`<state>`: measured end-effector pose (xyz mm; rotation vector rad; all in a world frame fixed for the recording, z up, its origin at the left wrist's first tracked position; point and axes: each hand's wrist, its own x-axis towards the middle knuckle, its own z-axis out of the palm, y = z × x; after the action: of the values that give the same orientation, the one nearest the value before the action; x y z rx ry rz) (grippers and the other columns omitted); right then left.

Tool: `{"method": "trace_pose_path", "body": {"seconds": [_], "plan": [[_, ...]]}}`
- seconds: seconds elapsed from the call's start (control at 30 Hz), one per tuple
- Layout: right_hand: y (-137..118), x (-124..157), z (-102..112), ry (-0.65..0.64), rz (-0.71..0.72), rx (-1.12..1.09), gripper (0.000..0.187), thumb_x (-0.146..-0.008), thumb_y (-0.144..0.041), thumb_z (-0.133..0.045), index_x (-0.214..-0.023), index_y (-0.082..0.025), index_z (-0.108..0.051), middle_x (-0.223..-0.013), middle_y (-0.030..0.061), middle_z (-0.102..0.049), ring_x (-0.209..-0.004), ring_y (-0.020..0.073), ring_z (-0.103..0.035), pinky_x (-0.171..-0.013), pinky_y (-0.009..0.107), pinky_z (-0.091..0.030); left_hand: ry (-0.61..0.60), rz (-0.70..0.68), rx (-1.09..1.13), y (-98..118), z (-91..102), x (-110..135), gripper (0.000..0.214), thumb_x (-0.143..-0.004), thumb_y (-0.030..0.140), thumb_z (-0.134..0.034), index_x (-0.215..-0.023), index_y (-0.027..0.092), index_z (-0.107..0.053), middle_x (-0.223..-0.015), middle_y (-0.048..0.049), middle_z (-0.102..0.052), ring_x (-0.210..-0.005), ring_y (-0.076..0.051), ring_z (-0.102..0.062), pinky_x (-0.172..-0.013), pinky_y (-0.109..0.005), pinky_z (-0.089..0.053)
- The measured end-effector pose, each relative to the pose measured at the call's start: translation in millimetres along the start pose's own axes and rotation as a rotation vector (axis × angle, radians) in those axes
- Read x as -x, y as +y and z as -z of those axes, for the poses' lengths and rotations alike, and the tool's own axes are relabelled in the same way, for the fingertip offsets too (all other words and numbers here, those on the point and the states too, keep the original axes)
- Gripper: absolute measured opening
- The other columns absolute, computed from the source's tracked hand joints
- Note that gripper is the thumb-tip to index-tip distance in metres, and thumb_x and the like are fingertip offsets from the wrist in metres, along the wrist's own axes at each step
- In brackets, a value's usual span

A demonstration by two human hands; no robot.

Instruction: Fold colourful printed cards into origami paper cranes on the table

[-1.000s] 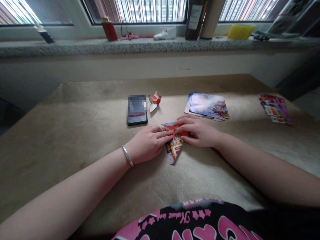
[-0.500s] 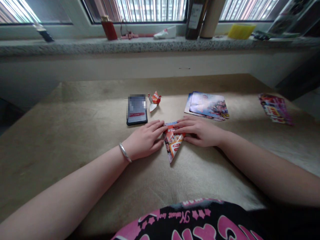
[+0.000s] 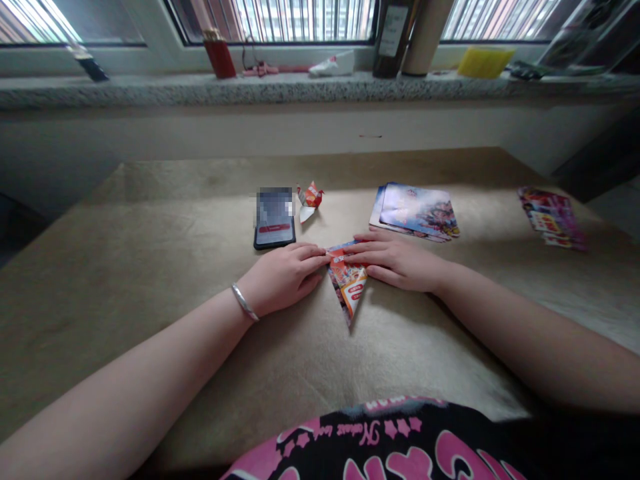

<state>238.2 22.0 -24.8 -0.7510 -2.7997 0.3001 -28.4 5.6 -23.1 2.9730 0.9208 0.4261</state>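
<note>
A printed, colourful paper folded into a pointed shape (image 3: 347, 283) lies on the table, its sharp tip towards me. My right hand (image 3: 405, 261) rests across its upper right part with the fingers stretched out flat, hiding some of the top edge. At the upper left corner, the fingertips of my left hand (image 3: 285, 277) touch the paper. That hand's fingers are extended and close together, with the thumb lower and apart from the paper. Beyond my hands stands a small folded paper bird (image 3: 311, 198), red and white.
A phone (image 3: 275, 230) lies beside the bird on the tan table (image 3: 165, 267). Farther right are a stack of printed sheets (image 3: 417, 210) and some pink-red printed papers (image 3: 550, 217). A red lighter (image 3: 219, 57), bottles and a yellow block (image 3: 485, 63) line the stone windowsill (image 3: 280, 91).
The folded paper has turned slightly, its tip swinging right. My left hand has drawn a little to the left, and my right fingers lie flatter over the paper.
</note>
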Motion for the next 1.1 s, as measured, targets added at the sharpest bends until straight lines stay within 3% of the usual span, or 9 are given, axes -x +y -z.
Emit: {"method": "trace_pose_path", "body": {"seconds": [0.57, 1.1], "plan": [[-0.3, -4.2, -7.3, 0.003, -0.020, 0.073, 0.041, -0.095, -0.033, -0.039, -0.134, -0.023, -0.049, -0.138, 0.0010, -0.050, -0.125, 0.0261, -0.042, -0.105, 0.049, -0.031, 0.010, 0.032, -0.107, 2.8, 2.0, -1.1, 0.032, -0.091, 0.024, -0.043, -0.117, 0.016, -0.060, -0.098, -0.0096, -0.062, -0.090, -0.019, -0.055, -0.081, -0.033, -0.050], [0.0, -6.1, -9.1, 0.003, -0.031, 0.068, 0.042, -0.095, -0.033, -0.038, -0.135, -0.023, -0.047, -0.140, 0.0007, -0.048, -0.124, 0.0264, -0.041, -0.104, 0.050, -0.031, 0.024, 0.019, -0.154, 2.3, 1.4, -2.6, 0.029, -0.091, 0.022, -0.043, -0.111, 0.015, -0.063, -0.096, -0.0085, -0.064, -0.087, -0.019, -0.055, -0.079, -0.032, -0.051]]}}
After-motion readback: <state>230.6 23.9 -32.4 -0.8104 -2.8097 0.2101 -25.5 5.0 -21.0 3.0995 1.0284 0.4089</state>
